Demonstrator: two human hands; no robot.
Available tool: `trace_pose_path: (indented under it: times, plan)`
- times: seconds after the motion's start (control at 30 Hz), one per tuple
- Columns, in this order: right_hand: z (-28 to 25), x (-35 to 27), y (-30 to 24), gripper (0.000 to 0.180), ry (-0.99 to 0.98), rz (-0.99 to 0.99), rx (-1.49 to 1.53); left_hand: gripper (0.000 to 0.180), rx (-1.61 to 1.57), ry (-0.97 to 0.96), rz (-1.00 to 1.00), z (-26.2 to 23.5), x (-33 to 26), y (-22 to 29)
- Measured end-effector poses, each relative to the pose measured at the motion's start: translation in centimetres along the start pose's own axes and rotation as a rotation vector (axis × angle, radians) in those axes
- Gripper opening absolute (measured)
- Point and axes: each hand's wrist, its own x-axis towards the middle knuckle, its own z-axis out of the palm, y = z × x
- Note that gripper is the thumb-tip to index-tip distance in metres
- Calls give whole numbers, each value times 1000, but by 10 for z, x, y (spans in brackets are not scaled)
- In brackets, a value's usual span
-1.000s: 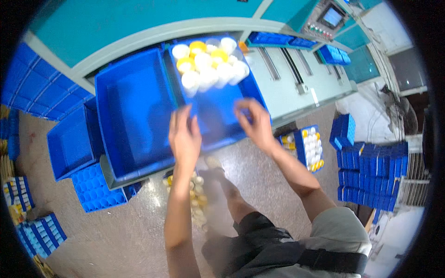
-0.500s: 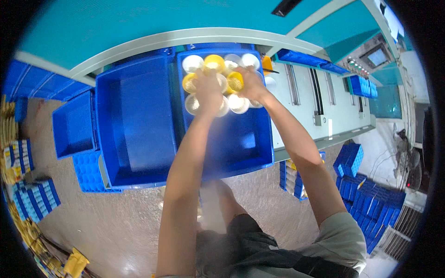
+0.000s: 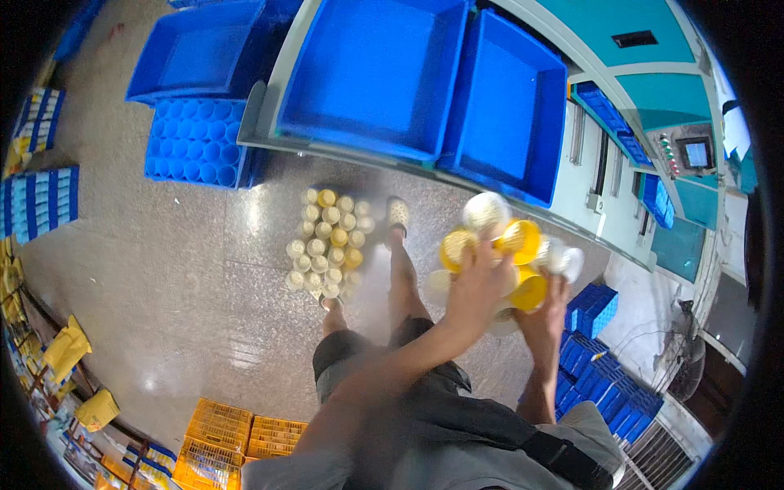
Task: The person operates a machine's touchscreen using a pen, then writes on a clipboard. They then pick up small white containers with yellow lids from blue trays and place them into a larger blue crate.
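Between my two hands is a cluster of white and yellow round cups (image 3: 521,238), held up off the floor at the right. My left hand (image 3: 476,292) is spread over the near left part of the cluster, its fingers pressed on the cups. At the near right side, my right hand (image 3: 545,313) grips the cups from beside and below; some of its fingers are hidden. A larger group of similar white and yellow cups (image 3: 330,245) stands on the floor between and beside my feet.
Two large blue bins (image 3: 371,77) sit on the bench ahead, showing bare bottoms. Left of it are another blue bin (image 3: 196,61) and a blue tray with round pockets (image 3: 194,147). Orange crates (image 3: 216,437) lie behind left, stacked blue trays (image 3: 600,384) at right, beside a fan (image 3: 684,355).
The cups in my hands have come out of the right blue bin and moved right and toward me, over the floor. My view has turned, showing the floor cups and orange crates.
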Motion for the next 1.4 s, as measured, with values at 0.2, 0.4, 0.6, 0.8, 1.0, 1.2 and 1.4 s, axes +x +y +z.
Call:
trace_pose_path:
  times: [0.2,0.4,0.6,0.8,1.0,1.2,1.4]
  plan:
    - [238,-14,-15,84,-357,-41,170,66,-17,-156,-258,75,-80,-210]
    - [525,47,-57,80,-362,-112,412,79,54,-138,-381,109,-71,-433]
    - [631,55,-58,87,-437,-60,428,81,198,-141,-435,151,-83,-558]
    - [633,50,-65,90,-389,-91,388,98,172,-179,-574,157,-98,-585]
    - [633,53,-74,83,-554,-118,271,86,486,-514,-303,192,-101,-556]
    - [612,65,-71,80,-582,-99,224,96,22,-105,-603,175,-77,-555]
    - [585,79,-92,81,-631,-147,-58,91,-7,58,-669,176,-60,-559]
